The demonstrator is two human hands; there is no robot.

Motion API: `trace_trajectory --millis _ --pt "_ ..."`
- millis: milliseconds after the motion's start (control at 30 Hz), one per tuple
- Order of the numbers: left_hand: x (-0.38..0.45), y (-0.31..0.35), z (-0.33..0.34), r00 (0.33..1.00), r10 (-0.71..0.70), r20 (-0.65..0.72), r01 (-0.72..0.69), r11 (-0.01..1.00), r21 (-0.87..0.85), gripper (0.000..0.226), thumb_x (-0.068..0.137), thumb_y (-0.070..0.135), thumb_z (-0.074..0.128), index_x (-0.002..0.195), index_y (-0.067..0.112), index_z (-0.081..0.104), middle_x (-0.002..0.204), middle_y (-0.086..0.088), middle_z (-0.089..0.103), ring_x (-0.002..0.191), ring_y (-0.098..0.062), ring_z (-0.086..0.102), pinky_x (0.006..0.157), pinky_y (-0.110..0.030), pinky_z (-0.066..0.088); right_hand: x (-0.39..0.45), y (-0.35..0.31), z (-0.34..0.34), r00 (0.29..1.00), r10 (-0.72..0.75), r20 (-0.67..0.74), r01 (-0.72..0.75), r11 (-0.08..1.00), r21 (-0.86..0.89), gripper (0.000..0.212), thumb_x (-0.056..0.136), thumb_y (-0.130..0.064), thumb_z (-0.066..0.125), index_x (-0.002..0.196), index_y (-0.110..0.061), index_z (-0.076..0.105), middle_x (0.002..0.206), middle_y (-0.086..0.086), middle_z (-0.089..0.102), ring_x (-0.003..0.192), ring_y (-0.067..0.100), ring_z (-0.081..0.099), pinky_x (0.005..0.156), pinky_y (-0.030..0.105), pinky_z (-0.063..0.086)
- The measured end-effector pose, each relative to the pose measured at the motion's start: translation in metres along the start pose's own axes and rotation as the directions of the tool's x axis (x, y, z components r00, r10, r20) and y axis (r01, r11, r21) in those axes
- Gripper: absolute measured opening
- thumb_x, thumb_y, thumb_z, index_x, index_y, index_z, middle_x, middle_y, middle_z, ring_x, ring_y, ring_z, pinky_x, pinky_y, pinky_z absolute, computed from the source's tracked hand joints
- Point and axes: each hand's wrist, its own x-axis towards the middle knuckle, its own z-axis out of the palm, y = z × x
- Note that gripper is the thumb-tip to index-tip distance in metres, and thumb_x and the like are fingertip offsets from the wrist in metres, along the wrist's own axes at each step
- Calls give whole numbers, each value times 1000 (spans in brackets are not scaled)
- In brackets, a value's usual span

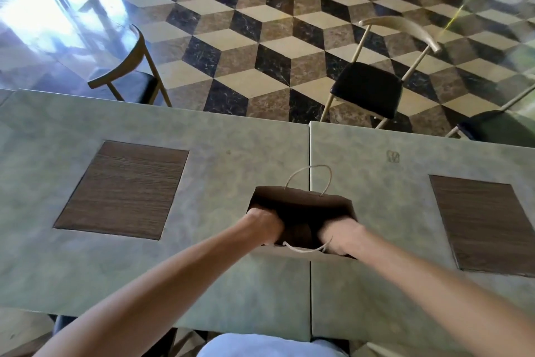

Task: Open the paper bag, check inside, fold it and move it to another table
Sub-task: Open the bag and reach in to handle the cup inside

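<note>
A brown paper bag (304,200) with twine handles stands upright and open on the seam between two grey-green tables. My left hand (265,225) reaches into its mouth at the left side and my right hand (338,236) at the right side. Both sets of fingers are hidden inside the bag, pressing its walls apart. One handle (309,177) arches over the far rim and the other (307,248) hangs at the near rim. The bag's inside is dark; I make out no contents.
The left table (220,136) and right table (376,159) each carry a dark wood inlay panel (123,188). Beyond their far edge stand chairs with black seats (367,90) (130,67) on a patterned tile floor.
</note>
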Motion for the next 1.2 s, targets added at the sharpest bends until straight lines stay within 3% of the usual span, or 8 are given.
trace_trajectory --millis 100,300,433,567,767,867,1033,1200 --pt "-4 -3 -10 957 -71 -282 28 988 -154 22 92 23 52 102 20 72 97 -6 73 90 -29 69 63 -32 40 -10 12 -12 997 33 -72 -27 996 84 26 82 -14 50 103 -14 65 107 12 70 98 32 68 72 34 53" --pt "-25 -14 -2 703 -327 -631 119 929 -350 14 83 30 60 81 23 71 98 -4 55 97 -27 50 76 -34 41 -31 42 -8 841 64 -537 59 976 209 34 76 -49 69 103 -29 70 100 -5 66 102 18 60 81 34 52" --pt "-30 -21 9 695 -540 -474 250 800 -545 30 82 42 67 108 28 66 105 -4 44 102 -26 42 83 -32 42 -37 49 7 692 292 -660 -87 941 326 36 70 -53 77 93 -26 77 88 -3 55 94 21 55 77 35 47" --pt "-33 -24 20 728 -590 -350 306 737 -603 59 81 34 64 138 34 47 106 0 55 104 -24 53 72 -30 38 -35 53 18 747 454 -487 -127 815 565 30 84 -34 58 109 -24 71 95 0 53 102 23 57 73 29 48" --pt "-37 -19 31 801 -580 -149 269 571 -776 86 75 27 65 141 55 17 90 3 63 78 -29 60 63 -35 50 -38 49 33 799 448 -401 -131 780 612 61 81 -32 60 138 -39 39 106 0 63 100 28 63 68 33 47" --pt "-39 -15 33 814 -568 -119 239 515 -823 102 71 28 71 139 64 3 83 3 60 77 -31 61 65 -41 56 -37 48 33 859 395 -326 -69 719 691 77 80 -26 64 144 -45 25 86 -2 59 81 26 57 65 33 45" --pt "-40 -17 38 813 -571 -114 213 474 -854 110 74 22 74 143 66 0 70 3 54 66 -28 55 58 -43 55 -35 50 22 870 363 -333 6 669 743 84 81 -13 66 146 -46 23 59 -12 34 68 22 49 67 38 51" --pt "-40 -13 38 816 -569 -100 214 459 -862 113 74 18 74 142 69 -1 67 6 54 64 -23 58 61 -43 56 -32 54 17 884 380 -272 -28 624 781 90 76 -11 68 140 -55 21 68 -6 50 71 28 60 72 43 55"
